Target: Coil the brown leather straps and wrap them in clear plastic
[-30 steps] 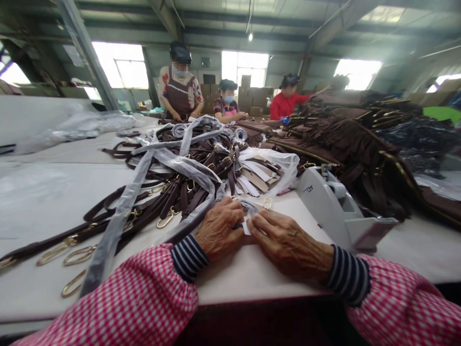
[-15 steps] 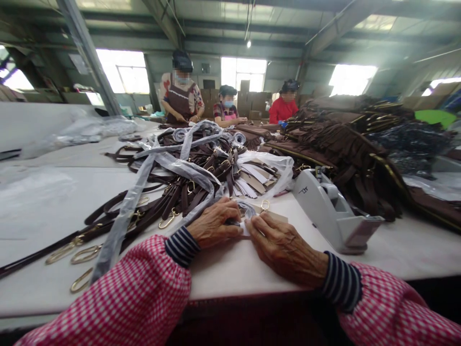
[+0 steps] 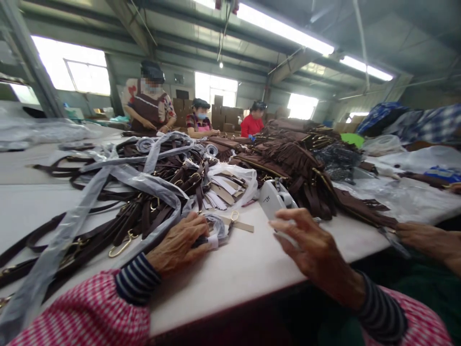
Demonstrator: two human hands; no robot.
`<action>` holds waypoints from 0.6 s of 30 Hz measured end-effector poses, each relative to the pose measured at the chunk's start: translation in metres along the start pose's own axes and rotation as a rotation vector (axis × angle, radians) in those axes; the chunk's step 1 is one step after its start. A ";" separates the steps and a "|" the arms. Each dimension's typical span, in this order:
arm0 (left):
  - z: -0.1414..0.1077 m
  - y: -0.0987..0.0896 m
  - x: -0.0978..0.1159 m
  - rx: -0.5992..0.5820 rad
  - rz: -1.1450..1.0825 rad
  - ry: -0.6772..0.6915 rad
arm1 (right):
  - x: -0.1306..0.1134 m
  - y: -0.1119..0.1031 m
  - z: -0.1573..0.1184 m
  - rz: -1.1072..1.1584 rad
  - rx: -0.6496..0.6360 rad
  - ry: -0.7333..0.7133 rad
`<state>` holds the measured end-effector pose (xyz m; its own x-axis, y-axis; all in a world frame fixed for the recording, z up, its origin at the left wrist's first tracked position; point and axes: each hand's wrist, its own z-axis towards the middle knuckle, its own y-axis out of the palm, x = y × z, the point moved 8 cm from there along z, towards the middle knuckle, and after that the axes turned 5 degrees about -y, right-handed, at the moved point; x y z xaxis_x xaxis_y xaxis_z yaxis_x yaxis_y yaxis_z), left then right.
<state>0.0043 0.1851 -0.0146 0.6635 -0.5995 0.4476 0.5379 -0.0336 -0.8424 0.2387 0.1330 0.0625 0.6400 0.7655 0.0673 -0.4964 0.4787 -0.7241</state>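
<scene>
My left hand [image 3: 182, 241] is closed on a coiled strap [image 3: 217, 226] in clear plastic with a white band round it, at the near middle of the table. A gold clasp [image 3: 234, 216] sticks out at the coil's upper right, and a flat beige strip [image 3: 245, 226] lies behind it. Raised over the table to the right, my right hand [image 3: 306, 245] has its fingers apart and holds nothing. It partly hides the grey-white tape dispenser [image 3: 271, 198] just beyond it.
Brown straps [image 3: 140, 211] with gold clasps and long plastic sleeves [image 3: 77, 223] cover the left. White and beige strips [image 3: 223, 187] lie mid-table. Brown fringed pieces [image 3: 291, 161] are heaped at right. Another person's hand [image 3: 425, 238] is at the right edge. Three people work across the table.
The view has turned to the right. My right hand has let go of the coil and moved right, up to the tape dispenser. My left hand stays on the coil. Another person's hand has appeared at right.
</scene>
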 end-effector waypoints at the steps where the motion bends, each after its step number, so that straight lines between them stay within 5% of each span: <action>1: 0.000 0.000 0.000 0.005 0.004 0.005 | 0.016 -0.016 -0.001 -0.023 0.043 0.062; 4: -0.001 -0.001 -0.001 0.025 0.008 0.013 | 0.070 -0.041 -0.005 -0.047 -0.004 0.291; 8: -0.001 0.002 -0.004 0.004 0.003 -0.002 | 0.123 -0.028 -0.026 0.161 -0.266 0.641; 11: -0.001 0.004 -0.007 -0.013 -0.002 -0.014 | 0.132 -0.016 -0.044 0.384 -0.332 0.848; 18: -0.003 0.008 -0.012 -0.034 0.003 -0.015 | 0.126 -0.011 -0.052 0.635 -0.146 1.064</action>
<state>-0.0011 0.1899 -0.0275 0.6731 -0.5873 0.4495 0.5179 -0.0594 -0.8534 0.3551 0.2022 0.0435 0.5014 0.0833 -0.8612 -0.8652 0.0478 -0.4991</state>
